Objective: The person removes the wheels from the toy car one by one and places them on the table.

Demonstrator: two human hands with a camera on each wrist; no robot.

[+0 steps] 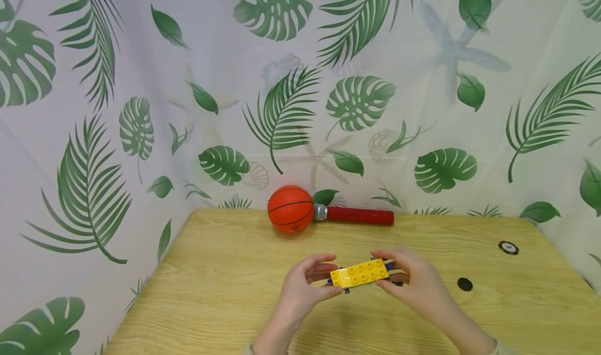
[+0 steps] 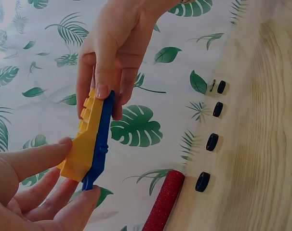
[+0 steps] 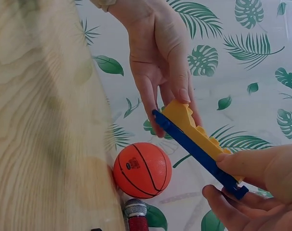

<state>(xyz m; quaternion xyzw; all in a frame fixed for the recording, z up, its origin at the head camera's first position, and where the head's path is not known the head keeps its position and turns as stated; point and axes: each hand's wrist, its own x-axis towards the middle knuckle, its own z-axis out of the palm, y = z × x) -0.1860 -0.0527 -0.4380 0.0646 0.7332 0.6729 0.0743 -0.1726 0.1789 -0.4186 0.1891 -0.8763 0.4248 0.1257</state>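
Note:
Between the two hands, above the table, is a toy car body with a yellow studded brick top and a blue base. My left hand pinches one end of it, the sloped end, between thumb and fingers. At the opposite end my right hand pinches it the same way. Seen from the side in the left wrist view, the blue base has small pegs and no wheels on it. Several black toy wheels stand in a row on the table in that view; in the head view the right hand partly hides some.
An orange toy basketball sits at the table's back edge, touching a red microphone with a silver head. A round black-and-white disc lies at the right of the wooden table. Leaf-patterned cloth hangs behind.

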